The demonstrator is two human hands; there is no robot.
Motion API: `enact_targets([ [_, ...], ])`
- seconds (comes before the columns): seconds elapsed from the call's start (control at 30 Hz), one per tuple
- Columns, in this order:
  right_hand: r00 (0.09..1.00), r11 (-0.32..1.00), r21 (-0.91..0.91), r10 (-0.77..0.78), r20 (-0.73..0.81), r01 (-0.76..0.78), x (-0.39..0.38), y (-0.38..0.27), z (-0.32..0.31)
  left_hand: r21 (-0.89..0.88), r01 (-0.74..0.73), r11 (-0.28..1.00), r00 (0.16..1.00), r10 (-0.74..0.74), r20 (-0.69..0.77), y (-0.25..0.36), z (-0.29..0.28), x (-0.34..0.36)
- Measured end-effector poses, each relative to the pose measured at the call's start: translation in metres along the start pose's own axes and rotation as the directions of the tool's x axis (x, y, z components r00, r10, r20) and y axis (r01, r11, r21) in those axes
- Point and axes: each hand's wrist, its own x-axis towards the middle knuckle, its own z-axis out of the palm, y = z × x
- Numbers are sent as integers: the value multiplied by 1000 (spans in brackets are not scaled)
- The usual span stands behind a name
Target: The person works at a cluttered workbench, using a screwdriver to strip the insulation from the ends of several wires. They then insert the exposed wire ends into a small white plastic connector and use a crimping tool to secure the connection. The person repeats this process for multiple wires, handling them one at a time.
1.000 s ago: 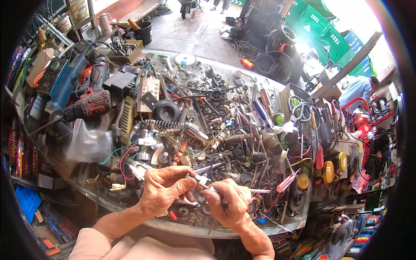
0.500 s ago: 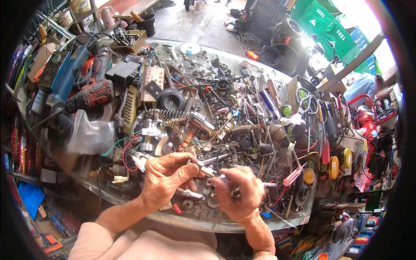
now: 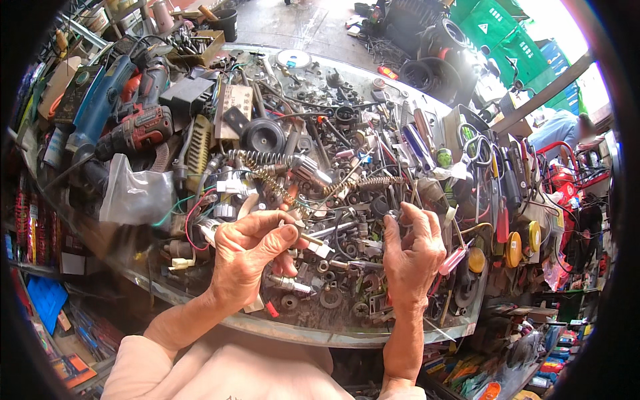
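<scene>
My left hand (image 3: 248, 253) is closed in a pinch over the near middle of the cluttered bench. Between thumb and forefinger is a small pale part with a thin stem (image 3: 312, 241), pointing right. Under that hand lies a spark plug (image 3: 291, 285) among washers. My right hand (image 3: 413, 257) is further right, back toward me, thumb and forefinger curled close together. A tiny shiny piece (image 3: 393, 215) shows at their tips, too small to name. Just beyond those fingertips sits a dark round cap (image 3: 379, 205). Long coil springs (image 3: 267, 160) lie past my left hand.
A red-and-black cordless drill (image 3: 141, 130), a clear plastic bag (image 3: 137, 193) and a black round disc (image 3: 262, 137) crowd the left. Screwdrivers (image 3: 453, 259) and scissors (image 3: 477, 150) are at the right. The bench's metal edge (image 3: 300, 339) runs close to me. Another person (image 3: 557, 130) is at far right.
My right hand has moved right and away from the left hand, toward the loose parts. My left hand has shifted slightly up and left, still pinching the small pale part.
</scene>
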Motion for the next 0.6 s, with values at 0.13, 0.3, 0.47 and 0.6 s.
enact_targets([
  [0.13,994,983,182,-48,98,30,1,-7,-8,-19,4,1000,1000,-4,6,-1,-2,0],
  [0.3,718,910,403,-347,603,101,2,-7,-25,-34,-12,999,999,13,40,-1,-4,-1],
  [0.47,797,947,290,-278,536,135,-1,-4,-19,-38,-23,999,995,26,96,1,-7,-2],
  [0.6,935,979,24,-202,291,204,-1,-2,-13,-55,-56,997,994,61,86,3,-5,-2],
])
